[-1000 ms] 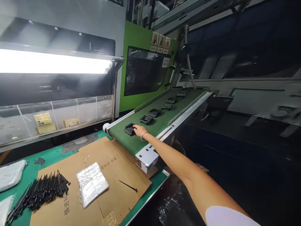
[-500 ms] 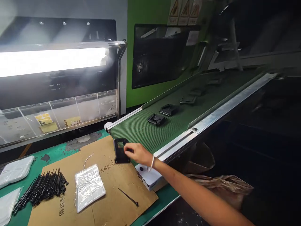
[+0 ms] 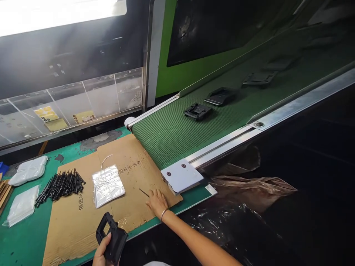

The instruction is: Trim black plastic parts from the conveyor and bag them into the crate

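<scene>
Your left hand (image 3: 101, 253) grips a black plastic part (image 3: 113, 236), fingers wrapped round its lower edge. Your right hand (image 3: 157, 202) lies flat on the cardboard sheet (image 3: 130, 216), fingertips (image 3: 151, 196) at the end of a single black pin (image 3: 143, 192). Left of those fingertips lies a stack of clear bags (image 3: 107, 184); beyond them is the green conveyor belt (image 3: 166, 136).

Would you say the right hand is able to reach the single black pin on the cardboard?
Probably yes: the right hand lies on the cardboard, fingertips beside the black pin, nothing between them; the left hand holds a black part.
</scene>
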`<action>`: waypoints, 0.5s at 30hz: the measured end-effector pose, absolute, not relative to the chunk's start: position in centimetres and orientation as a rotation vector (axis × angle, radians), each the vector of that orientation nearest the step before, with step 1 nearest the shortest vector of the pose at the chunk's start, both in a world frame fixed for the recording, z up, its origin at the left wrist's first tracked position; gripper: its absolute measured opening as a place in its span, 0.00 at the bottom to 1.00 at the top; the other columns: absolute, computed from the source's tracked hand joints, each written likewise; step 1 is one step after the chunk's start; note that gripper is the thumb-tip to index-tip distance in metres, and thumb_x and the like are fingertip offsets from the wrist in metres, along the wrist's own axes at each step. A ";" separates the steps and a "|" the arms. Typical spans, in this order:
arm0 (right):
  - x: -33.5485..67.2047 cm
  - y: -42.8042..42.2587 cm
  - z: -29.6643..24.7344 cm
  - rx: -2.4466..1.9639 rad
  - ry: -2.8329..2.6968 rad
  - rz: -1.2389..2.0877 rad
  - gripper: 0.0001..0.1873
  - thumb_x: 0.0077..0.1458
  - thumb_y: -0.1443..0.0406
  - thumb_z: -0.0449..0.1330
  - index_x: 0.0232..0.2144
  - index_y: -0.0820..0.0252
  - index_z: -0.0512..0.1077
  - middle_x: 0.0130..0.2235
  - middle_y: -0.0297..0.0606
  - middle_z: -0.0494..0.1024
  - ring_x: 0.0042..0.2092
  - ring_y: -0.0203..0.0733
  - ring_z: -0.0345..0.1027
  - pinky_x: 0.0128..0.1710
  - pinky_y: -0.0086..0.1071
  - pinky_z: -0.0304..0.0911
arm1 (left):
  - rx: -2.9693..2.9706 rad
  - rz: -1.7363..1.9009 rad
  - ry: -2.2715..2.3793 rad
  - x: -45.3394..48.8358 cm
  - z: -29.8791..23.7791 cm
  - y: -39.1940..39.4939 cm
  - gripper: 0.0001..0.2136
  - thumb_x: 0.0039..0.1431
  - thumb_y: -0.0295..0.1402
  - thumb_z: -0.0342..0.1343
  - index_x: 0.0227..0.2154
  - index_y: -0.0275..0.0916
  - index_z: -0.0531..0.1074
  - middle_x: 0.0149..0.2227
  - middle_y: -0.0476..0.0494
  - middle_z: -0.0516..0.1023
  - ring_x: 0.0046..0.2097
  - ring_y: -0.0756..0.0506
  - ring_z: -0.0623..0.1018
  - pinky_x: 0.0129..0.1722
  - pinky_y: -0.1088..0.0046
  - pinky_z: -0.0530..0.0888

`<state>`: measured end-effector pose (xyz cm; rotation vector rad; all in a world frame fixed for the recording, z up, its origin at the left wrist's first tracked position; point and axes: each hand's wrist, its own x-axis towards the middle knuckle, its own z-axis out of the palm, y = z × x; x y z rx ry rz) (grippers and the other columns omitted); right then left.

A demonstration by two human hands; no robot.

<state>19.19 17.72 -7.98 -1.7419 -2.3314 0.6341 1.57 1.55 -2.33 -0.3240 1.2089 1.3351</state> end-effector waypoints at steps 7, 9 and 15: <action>17.6 16.6 -7.2 -1.581 -2.363 0.843 0.12 0.58 0.70 0.42 0.30 0.61 0.64 0.25 0.36 0.72 0.28 0.37 0.65 0.29 0.27 0.57 | -0.586 1.435 1.138 0.9 0.7 5.9 0.07 0.54 0.20 0.48 0.25 0.34 0.68 0.22 0.47 0.76 0.22 0.52 0.74 0.20 0.80 0.69; 16.5 15.2 -5.3 -1.411 -2.321 0.940 0.15 0.61 0.67 0.38 0.31 0.60 0.63 0.22 0.31 0.70 0.25 0.34 0.64 0.26 0.24 0.56 | -0.639 1.441 1.059 0.6 1.6 6.7 0.07 0.55 0.21 0.46 0.26 0.33 0.67 0.22 0.46 0.75 0.22 0.53 0.74 0.20 0.80 0.70; 14.2 11.1 0.5 -0.990 -2.250 0.862 0.16 0.61 0.64 0.38 0.29 0.58 0.63 0.23 0.33 0.68 0.24 0.35 0.61 0.24 0.27 0.50 | -0.767 1.463 0.923 -0.4 3.5 8.0 0.07 0.56 0.22 0.45 0.28 0.31 0.67 0.23 0.44 0.73 0.23 0.53 0.72 0.20 0.81 0.70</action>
